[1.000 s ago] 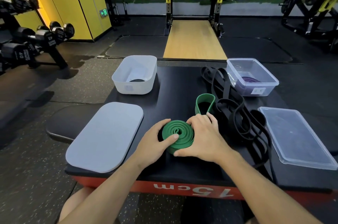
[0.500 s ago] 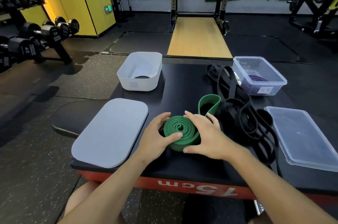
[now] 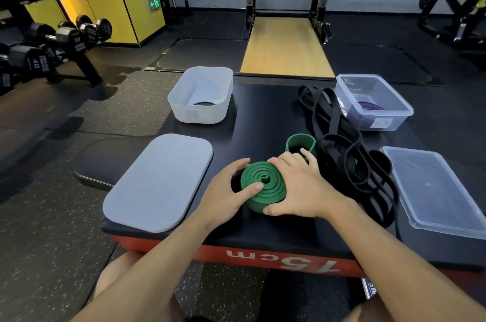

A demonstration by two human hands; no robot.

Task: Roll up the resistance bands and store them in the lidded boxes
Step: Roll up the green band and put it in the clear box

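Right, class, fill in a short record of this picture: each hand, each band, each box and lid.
Left hand: grips green band, thumb on top
Right hand: holds its other side
Green band: mostly rolled, end loop loose
Black bands: unrolled heap
Clear box: open, purple band inside
White box: open
Grey lid, clear lid: off, lying flat

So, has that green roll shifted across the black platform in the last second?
No. The green roll sits at the same gap right of the grey lid as before; only the camera view shifted slightly.
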